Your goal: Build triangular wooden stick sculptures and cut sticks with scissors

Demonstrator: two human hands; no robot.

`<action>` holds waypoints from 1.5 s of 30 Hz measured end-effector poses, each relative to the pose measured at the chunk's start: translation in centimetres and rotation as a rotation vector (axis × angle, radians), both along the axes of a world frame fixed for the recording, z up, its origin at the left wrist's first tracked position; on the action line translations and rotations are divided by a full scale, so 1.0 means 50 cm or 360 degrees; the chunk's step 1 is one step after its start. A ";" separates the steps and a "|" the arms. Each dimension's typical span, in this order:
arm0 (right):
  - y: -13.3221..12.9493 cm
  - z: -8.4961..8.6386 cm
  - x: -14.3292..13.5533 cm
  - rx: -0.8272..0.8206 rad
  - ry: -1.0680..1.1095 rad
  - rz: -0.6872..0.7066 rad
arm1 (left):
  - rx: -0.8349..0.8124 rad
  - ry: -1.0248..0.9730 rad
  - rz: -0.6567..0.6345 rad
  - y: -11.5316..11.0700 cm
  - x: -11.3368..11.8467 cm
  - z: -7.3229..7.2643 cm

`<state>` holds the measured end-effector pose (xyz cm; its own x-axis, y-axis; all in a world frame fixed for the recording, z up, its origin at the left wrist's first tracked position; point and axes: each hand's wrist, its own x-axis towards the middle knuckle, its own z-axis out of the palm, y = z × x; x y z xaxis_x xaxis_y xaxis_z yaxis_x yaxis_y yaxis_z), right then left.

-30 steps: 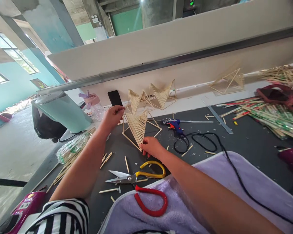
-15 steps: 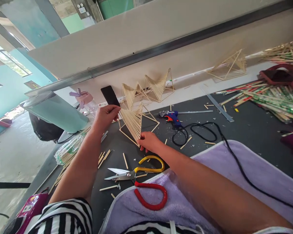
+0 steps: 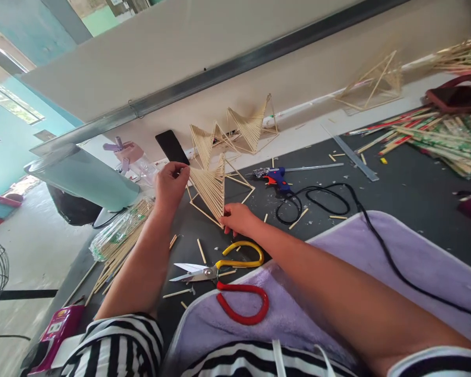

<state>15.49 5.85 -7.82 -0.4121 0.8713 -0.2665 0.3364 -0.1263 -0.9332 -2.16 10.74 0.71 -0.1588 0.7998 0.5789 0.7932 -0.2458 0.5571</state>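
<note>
A model of thin wooden sticks (image 3: 210, 189), with a fan of closely laid sticks forming a twisted surface, stands on the dark table. My left hand (image 3: 171, 180) pinches its upper left corner between thumb and fingers. At its lower front corner, my right hand (image 3: 237, 218) grips the frame with the fingertips. Scissors (image 3: 208, 272) with one yellow and one red handle lie with their blades apart just in front of the model. To its right rests a blue glue gun (image 3: 278, 179) with a clear glue stick in its back.
Similar stick models (image 3: 247, 128) stand by the wall. A phone (image 3: 172, 146) leans behind my left hand. Bundled sticks (image 3: 447, 139) lie at right, more in plastic (image 3: 120, 230) at left. A purple towel (image 3: 337, 251) covers the near edge, crossed by a black cord (image 3: 380, 259).
The view has shifted slightly, so the table things sit a little higher in the picture. Both hands keep their hold on the stick model; my left wrist is raised and bent more.
</note>
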 end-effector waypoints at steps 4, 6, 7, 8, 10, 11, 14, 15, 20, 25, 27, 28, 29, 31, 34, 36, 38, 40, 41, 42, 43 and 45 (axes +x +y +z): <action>0.004 -0.007 0.007 -0.0076 0.0165 0.0031 | -0.0005 -0.0031 -0.0042 -0.001 -0.001 -0.004; 0.007 -0.011 0.013 -0.0115 0.0299 0.0077 | -0.0006 -0.0041 -0.0074 -0.001 -0.002 -0.005; 0.008 -0.013 0.016 -0.0124 0.0348 0.0099 | -0.0008 -0.0047 -0.0088 -0.001 -0.003 -0.006; 0.010 -0.015 0.018 -0.0126 0.0376 0.0112 | -0.0010 -0.0054 -0.0098 -0.001 -0.003 -0.007; 0.011 -0.018 0.018 -0.0115 0.0360 0.0117 | -0.0015 -0.0069 -0.0114 -0.001 -0.004 -0.008; 0.010 -0.019 0.017 -0.0108 0.0332 0.0114 | -0.0017 -0.0077 -0.0120 -0.001 -0.004 -0.008; 0.007 -0.019 0.013 -0.0082 0.0271 0.0109 | -0.0014 -0.0107 -0.0130 -0.002 -0.004 -0.009; 0.006 -0.018 0.013 -0.0080 0.0269 0.0113 | -0.0016 -0.0120 -0.0132 -0.003 -0.003 -0.009; 0.002 -0.011 0.017 -0.0106 0.0275 0.0109 | -0.0050 -0.0165 -0.0154 -0.008 0.001 -0.008; 0.000 -0.004 0.010 -0.0055 0.0194 0.0068 | -0.0061 -0.0194 -0.0177 -0.011 0.001 -0.007; -0.001 -0.001 0.003 -0.0021 0.0082 0.0016 | -0.0075 -0.0244 -0.0211 -0.011 0.000 -0.006; -0.002 0.001 0.000 -0.0005 0.0017 -0.0005 | -0.0082 -0.0274 -0.0231 -0.011 -0.001 -0.006; -0.002 0.002 -0.003 0.0013 -0.0047 -0.0023 | -0.0092 -0.0301 -0.0252 -0.011 -0.001 -0.005; -0.003 0.001 -0.006 0.0061 -0.0137 -0.0040 | -0.0109 -0.0333 -0.0294 -0.012 -0.003 -0.003; -0.003 -0.008 -0.009 0.0203 -0.0224 -0.0023 | -0.0124 -0.0347 -0.0344 -0.016 -0.003 0.000; -0.002 -0.018 -0.010 0.0285 -0.0297 -0.0006 | -0.0122 -0.0348 -0.0345 -0.018 -0.003 0.002; -0.002 -0.026 -0.012 0.0347 -0.0371 -0.0005 | -0.0125 -0.0343 -0.0338 -0.020 -0.002 0.004; -0.002 -0.031 -0.013 0.0427 -0.0413 -0.0010 | -0.0133 -0.0344 -0.0350 -0.023 -0.002 0.006; -0.003 -0.031 -0.013 0.0479 -0.0424 -0.0014 | -0.0141 -0.0344 -0.0359 -0.024 -0.002 0.007; -0.004 -0.031 -0.013 0.0532 -0.0433 -0.0022 | -0.0147 -0.0343 -0.0363 -0.026 -0.002 0.008; -0.006 -0.031 -0.012 0.0572 -0.0444 -0.0030 | -0.0153 -0.0338 -0.0361 -0.028 -0.001 0.009; -0.009 -0.029 -0.012 0.0612 -0.0492 -0.0040 | -0.0159 -0.0318 -0.0340 -0.033 0.001 0.012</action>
<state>14.90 5.39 -9.27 -0.3425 0.9390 -0.0298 0.6059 0.1965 -0.7709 -2.11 9.11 1.32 -0.0835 0.8786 0.4702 0.6016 -0.3317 0.7267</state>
